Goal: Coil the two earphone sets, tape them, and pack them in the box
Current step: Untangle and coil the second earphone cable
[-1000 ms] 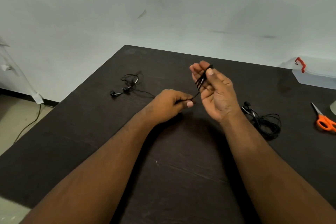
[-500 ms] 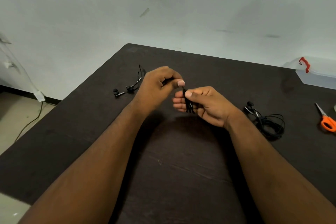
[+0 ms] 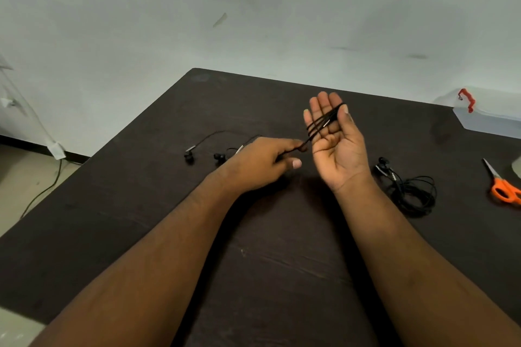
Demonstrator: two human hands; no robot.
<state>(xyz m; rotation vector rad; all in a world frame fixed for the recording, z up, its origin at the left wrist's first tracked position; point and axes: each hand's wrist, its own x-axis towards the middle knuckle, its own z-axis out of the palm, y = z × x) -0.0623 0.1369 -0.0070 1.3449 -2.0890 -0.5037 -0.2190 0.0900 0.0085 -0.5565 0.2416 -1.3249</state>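
Observation:
My right hand (image 3: 337, 146) is raised palm toward me with its fingers straight. Several turns of a black earphone cable (image 3: 322, 124) run slanted across those fingers, and the thumb pins the strands at its tip. My left hand (image 3: 262, 163) pinches the same cable just left of the palm. That set's two earbuds (image 3: 189, 156) lie on the dark table (image 3: 267, 262) behind the left hand, their thin wires trailing. A second black earphone set (image 3: 414, 194) lies in a loose pile to the right of my right wrist.
Orange-handled scissors (image 3: 504, 189) lie at the right edge. A clear plastic box with a red latch (image 3: 487, 118) stands at the far right against the wall. The table's left edge drops to the floor, where a cable (image 3: 48, 191) runs.
My right hand has risen and opened out palm-up with the turns across its fingers. My left hand has dropped down and to the right, drawing the cable; the earbuds have slid closer.

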